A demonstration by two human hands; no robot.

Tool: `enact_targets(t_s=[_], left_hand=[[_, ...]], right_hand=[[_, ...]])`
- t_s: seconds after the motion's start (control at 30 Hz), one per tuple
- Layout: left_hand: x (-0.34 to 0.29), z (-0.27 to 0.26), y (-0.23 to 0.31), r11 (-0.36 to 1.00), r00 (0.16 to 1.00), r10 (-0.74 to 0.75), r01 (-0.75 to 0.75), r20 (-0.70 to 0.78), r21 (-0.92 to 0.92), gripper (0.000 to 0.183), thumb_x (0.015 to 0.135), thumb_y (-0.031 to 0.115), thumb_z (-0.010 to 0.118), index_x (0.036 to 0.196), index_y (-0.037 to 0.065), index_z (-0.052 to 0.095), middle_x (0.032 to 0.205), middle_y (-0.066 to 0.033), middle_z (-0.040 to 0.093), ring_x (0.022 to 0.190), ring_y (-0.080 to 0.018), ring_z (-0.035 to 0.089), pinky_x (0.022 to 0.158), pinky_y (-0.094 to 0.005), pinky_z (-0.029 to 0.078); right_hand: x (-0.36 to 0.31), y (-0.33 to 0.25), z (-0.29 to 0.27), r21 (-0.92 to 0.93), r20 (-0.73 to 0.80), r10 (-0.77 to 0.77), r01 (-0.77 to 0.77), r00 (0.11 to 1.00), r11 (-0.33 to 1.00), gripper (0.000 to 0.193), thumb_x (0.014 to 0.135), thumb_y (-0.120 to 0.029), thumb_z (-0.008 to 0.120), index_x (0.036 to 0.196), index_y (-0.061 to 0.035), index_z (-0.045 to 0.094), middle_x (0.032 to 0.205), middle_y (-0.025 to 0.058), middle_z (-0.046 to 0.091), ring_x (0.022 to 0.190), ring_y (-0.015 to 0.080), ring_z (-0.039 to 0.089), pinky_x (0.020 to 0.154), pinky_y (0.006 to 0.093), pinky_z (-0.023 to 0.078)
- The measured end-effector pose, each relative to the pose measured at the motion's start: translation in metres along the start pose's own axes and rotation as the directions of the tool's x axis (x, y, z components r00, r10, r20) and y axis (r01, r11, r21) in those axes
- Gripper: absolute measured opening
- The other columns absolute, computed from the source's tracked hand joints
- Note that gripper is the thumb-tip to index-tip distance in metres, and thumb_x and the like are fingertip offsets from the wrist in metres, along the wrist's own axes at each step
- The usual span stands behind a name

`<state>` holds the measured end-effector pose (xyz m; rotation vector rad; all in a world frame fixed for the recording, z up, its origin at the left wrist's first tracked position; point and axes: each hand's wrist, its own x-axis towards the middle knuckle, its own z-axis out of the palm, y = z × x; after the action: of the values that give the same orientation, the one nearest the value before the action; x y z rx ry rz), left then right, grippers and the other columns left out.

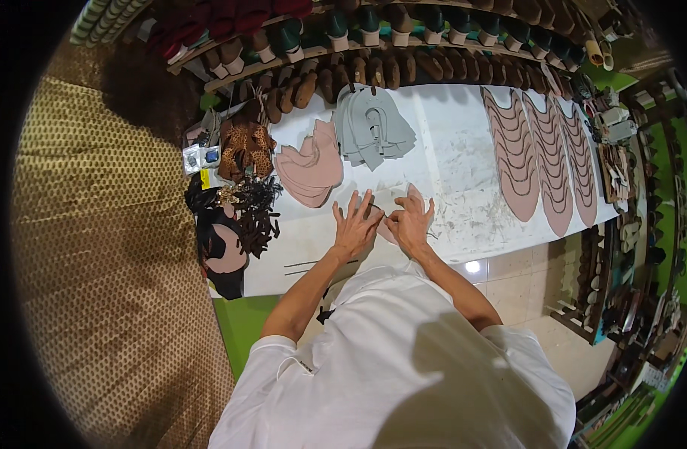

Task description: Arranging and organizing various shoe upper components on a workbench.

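At the near edge of the white table, both hands are at work on a small pink, flat-cut piece (386, 234) that looks like a shoe upper part. My left hand (352, 228) rests on its left side with fingers spread and the thumb side at the piece. On the other side, my right hand (411, 228) pinches at the piece with thumb and forefinger, its other fingers raised. The fingers partly hide the piece. A pink tip (414, 192) shows beyond the right hand. Thin dark strips (321, 263) lie left of my body, near the left forearm.
Farther back are stacked pink pieces (310, 168) and grey pieces (373, 127). Overlapping pink pieces with dark edges (512, 161) lie in rows at right. Dark trimmings (257, 217) and leopard-print material (245, 146) crowd the left end. Shoe lasts (392, 72) line the shelves behind.
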<state>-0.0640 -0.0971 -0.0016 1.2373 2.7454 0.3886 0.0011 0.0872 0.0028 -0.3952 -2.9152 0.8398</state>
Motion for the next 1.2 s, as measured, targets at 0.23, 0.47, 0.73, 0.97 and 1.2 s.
enact_targets(t_s=[0.23, 0.47, 0.73, 0.97, 1.2], left_hand=[[-0.005, 0.003, 0.009, 0.999, 0.999, -0.037, 0.039, 0.035, -0.033, 0.046, 0.096, 0.027, 0.069, 0.139, 0.039, 0.063, 0.175, -0.0098, 0.013, 0.159, -0.0391, 0.012, 0.109, -0.0815, 0.012], [-0.006, 0.008, 0.010, 0.999, 0.999, -0.041, 0.042, 0.010, -0.026, 0.041, 0.097, 0.031, 0.069, 0.137, 0.040, 0.065, 0.176, -0.0101, 0.012, 0.159, -0.0393, 0.011, 0.109, -0.0820, 0.012], [-0.006, 0.009, 0.012, 0.996, 0.997, -0.077, 0.078, 0.031, -0.052, 0.040, 0.098, 0.037, 0.068, 0.137, 0.040, 0.064, 0.176, -0.0110, 0.011, 0.159, -0.0411, 0.011, 0.108, -0.0822, 0.013], [-0.002, 0.004, 0.012, 0.998, 0.998, -0.048, 0.050, 0.033, -0.041, 0.038, 0.098, 0.038, 0.068, 0.136, 0.038, 0.066, 0.175, -0.0106, 0.013, 0.159, -0.0386, 0.011, 0.109, -0.0818, 0.012], [-0.001, 0.001, 0.010, 1.000, 0.999, 0.007, -0.007, 0.038, 0.011, 0.037, 0.098, 0.037, 0.068, 0.135, 0.036, 0.067, 0.175, -0.0087, 0.016, 0.159, -0.0370, 0.013, 0.111, -0.0803, 0.011]], right_hand=[[-0.001, 0.003, 0.001, -0.020, -0.003, -0.013, 0.012, 1.000, 1.000, 0.011, 0.078, -0.027, 0.084, 0.081, -0.0172, 0.085, 0.127, -0.0004, 0.065, 0.136, 0.0251, 0.047, 0.119, 0.0708, 0.010], [-0.013, 0.014, -0.014, 0.049, 0.017, -0.094, 0.093, 0.995, 0.995, 0.018, 0.082, -0.029, 0.082, 0.093, -0.0149, 0.084, 0.138, 0.0042, 0.060, 0.142, 0.0285, 0.042, 0.120, 0.0671, 0.011], [-0.018, 0.029, -0.005, 0.048, 0.001, -0.103, 0.103, 0.995, 0.994, 0.018, 0.085, -0.029, 0.080, 0.094, -0.0138, 0.083, 0.140, 0.0047, 0.059, 0.143, 0.0279, 0.043, 0.120, 0.0644, 0.013], [-0.020, 0.022, -0.014, 0.010, -0.012, -0.176, 0.176, 0.984, 0.984, 0.012, 0.085, -0.022, 0.078, 0.090, -0.0124, 0.082, 0.139, 0.0059, 0.060, 0.141, 0.0273, 0.044, 0.121, 0.0656, 0.015], [-0.017, 0.026, -0.010, -0.023, 0.008, -0.192, 0.192, 0.981, 0.981, 0.012, 0.082, -0.019, 0.078, 0.090, -0.0100, 0.080, 0.138, 0.0068, 0.060, 0.139, 0.0278, 0.046, 0.121, 0.0658, 0.017]])
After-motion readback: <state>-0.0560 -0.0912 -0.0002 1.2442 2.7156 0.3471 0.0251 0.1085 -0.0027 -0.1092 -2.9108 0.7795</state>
